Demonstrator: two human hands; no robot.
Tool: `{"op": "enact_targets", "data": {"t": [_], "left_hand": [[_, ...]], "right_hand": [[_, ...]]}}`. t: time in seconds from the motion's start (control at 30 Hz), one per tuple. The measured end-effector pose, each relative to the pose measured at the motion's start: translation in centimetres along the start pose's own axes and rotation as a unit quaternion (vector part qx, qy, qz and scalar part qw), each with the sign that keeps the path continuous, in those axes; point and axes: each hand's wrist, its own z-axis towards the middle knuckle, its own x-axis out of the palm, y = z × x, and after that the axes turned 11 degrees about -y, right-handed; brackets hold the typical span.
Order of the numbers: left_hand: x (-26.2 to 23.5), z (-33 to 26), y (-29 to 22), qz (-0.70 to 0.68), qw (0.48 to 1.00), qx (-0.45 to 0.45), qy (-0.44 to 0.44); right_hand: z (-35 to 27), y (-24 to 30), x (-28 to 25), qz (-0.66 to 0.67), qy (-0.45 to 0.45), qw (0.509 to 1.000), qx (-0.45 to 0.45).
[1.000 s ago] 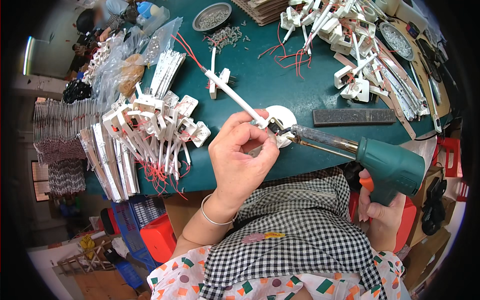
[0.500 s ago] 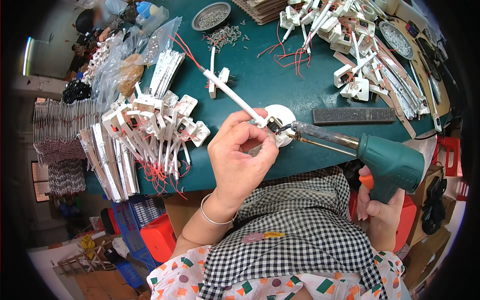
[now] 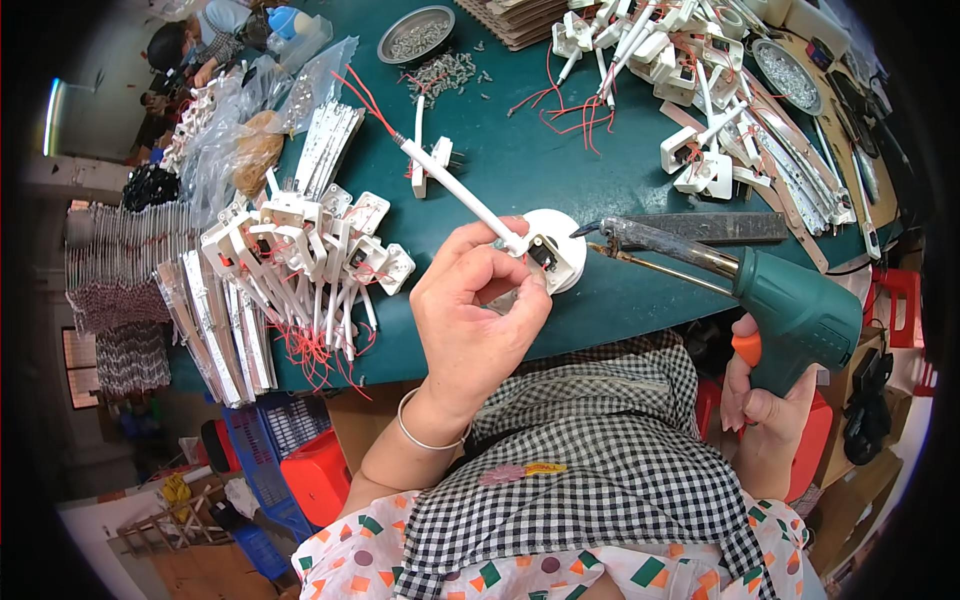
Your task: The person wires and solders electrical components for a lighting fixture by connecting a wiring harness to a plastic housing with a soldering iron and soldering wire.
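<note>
My left hand pinches a small white plastic housing with a dark part and red wire inside. From it a white tube slants up to the left, with red wires at its far end. Beneath the housing sits a round white disc on the table. My right hand is closed around the handle of a green soldering gun with an orange trigger. Its dark tip and a thin metal feed tube point at the housing, a little apart from it.
White housings with tubes and red wires are heaped at left and far right. Screws lie in a metal bowl and beside it. A dark bar lies behind the soldering gun. Another person sits at the far left.
The soldering gun has drawn back to the right, its tip leaving the housing. My left hand keeps hold of the housing in nearly the same place.
</note>
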Motion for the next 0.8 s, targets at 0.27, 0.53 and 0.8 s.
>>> {"op": "enact_targets", "data": {"t": [0.27,0.53,0.8], "left_hand": [[0.5,0.5,-0.8,0.066,0.995,0.079,-0.019],[-0.3,-0.2,-0.6,0.181,0.958,0.210,-0.072],[0.0,-0.1,-1.1,0.199,0.955,0.217,-0.045]], "right_hand": [[1.4,2.0,-0.2,0.011,0.016,0.997,-0.076],[9.0,7.9,-4.8,0.065,-0.067,0.939,-0.331],[14.1,6.2,-4.4,-0.117,-0.200,0.931,-0.283]]}}
